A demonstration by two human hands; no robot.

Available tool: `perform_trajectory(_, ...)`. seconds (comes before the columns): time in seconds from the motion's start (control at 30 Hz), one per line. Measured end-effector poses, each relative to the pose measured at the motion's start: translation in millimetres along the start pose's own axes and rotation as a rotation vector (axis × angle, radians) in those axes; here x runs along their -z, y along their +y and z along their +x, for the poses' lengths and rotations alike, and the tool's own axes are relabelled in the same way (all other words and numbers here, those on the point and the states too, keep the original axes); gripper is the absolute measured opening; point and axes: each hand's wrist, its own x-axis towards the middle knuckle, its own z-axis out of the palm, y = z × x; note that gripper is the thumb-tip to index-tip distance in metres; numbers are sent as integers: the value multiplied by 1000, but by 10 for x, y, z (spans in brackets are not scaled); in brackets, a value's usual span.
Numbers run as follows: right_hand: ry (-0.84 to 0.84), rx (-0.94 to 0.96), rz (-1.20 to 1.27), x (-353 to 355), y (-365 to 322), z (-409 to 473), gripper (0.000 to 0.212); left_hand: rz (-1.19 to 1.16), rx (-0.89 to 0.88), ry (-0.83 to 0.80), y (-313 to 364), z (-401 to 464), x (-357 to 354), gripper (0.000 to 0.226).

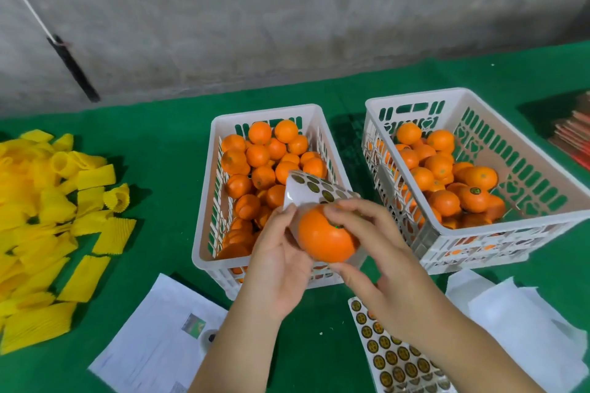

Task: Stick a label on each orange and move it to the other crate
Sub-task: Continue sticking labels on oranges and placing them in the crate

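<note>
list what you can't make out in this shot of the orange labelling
Head view only:
- Label on the held orange: right hand fingers cover it.
- Sticker sheet lower part: behind orange and left hand.
- Flat sticker sheet: cut by bottom edge, under right arm.
- Sticker print: too small.
- Red stack: cut by right edge.

Two bare forearms, no sleeves in view, left hand [277, 265] and right hand [380, 268] ungloved, no rings, watch or bands seen, fingernails short and plain
</note>
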Motion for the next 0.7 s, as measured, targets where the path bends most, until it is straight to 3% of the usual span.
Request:
perform_trajectory(0.1, 168, -123, -82, 277, 299, 55, 75, 62, -91, 66, 37, 280, 133, 45)
perform_trajectory(0.23, 350, -445, -332, 852, 962, 70, 74, 97, -51, 65, -9, 630, 392, 50)
perform_trajectory(0.37, 218, -820, -451, 1179, 1556, 7, 55, -63, 44, 11, -116, 740, 634, 47)
perform_trajectory(0.47, 14, -872, -737, 1073, 1827, -38, 56, -108, 89, -59, -114, 775, 660, 49)
perform_trajectory(0.53, 67, -916, -861, 975, 1888, -27, 49, -86, 78, -93, -107, 777, 623, 50)
perform_trajectory(0.6, 105, -1030, -895, 898, 1859, 8, 45, -69, 69, -79, -111, 772, 596, 49)
perform_trajectory(0.67, 209, -1096, -727, 797, 1735, 52, 52, -33, 73, -51, -110, 768, 577, 49)
perform_trajectory(0.7, 295, -1035, -595, 709, 1648, 94, 56, -14, 82, -36, -110, 760, 572, 49)
